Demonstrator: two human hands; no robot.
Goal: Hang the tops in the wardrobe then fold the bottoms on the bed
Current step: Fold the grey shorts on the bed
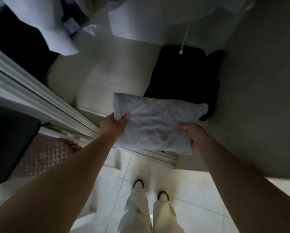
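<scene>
Hands [113, 126] around soft, rumpled grey folded garment [157, 121]

Folded grey garment [159, 121]: soft knit cloth, matt, faintly mottled, creased on top. Black folded pile [183, 76] behind it: cloth, dull, absorbs all light, no texture readable. Cream folded stacks [107, 78]: smooth matt fabric. Hanging white garments [137, 19]: plain cloth, with a white drawstring cord [183, 39] ending in a small glossy tip. Sliding door frame [31, 95]: ribbed, pale, satin sheen, metal or plastic unclear. Floor tiles [191, 190]: glossy, pale, reflective. Brown mat [43, 153]: quilted, diamond-stitched cloth. Trousers [149, 214]: beige woven cloth, matt.
</scene>
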